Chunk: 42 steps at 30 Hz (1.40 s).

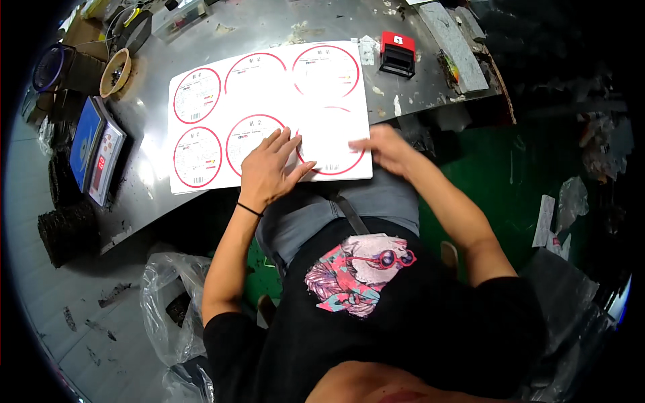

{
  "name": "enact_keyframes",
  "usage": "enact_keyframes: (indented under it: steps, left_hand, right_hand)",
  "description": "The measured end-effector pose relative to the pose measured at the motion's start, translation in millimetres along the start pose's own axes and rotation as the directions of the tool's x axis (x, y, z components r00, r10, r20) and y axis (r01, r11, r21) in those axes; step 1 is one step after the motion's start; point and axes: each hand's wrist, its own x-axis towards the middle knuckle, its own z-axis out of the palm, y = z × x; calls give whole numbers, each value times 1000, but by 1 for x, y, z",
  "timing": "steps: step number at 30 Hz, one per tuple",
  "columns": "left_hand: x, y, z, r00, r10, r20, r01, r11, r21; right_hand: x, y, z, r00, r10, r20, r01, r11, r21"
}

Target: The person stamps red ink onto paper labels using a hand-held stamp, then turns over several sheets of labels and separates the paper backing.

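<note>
A white sheet of round red-rimmed stickers [269, 101] lies on the grey metal table [269, 27], its near edge at the table's front. My left hand [272, 168] rests flat on the sheet's lower middle, fingers spread over one sticker. At the sheet's lower right corner, my right hand [386, 148] touches the edge of the sticker there, slightly blurred; whether it pinches anything cannot be made out.
A red and black stamp [398, 52] stands beyond the sheet at the right. A blue digital scale [94, 151] sits at the table's left, with a small bowl [115, 70] behind it. Clear plastic bags [168, 302] lie on the floor at my left.
</note>
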Motion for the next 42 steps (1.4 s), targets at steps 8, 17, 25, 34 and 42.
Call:
enact_keyframes:
  steps: [8,17,25,34,42]
  left_hand:
    - [0,6,-18,994,2,114,8,996,-83]
    - [-1,-37,29,841,-191,-507,-106,860,-499]
    - [-11,-36,1,975,102,-198,-186,860,-476]
    - [-17,-53,14,999,-37,-30,14,835,-550]
    - [-11,-52,17,962,16,-272,-142,882,-450]
  right_hand:
    - [-21,35,17,986,-163,-39,167,977,135]
    - [-47,15,24,990,-133,-55,136,989,61]
    - [-40,7,44,963,-85,-255,102,993,51]
    - [-47,4,46,949,-102,-299,121,992,45]
    - [-49,13,39,961,-87,-262,115,989,93]
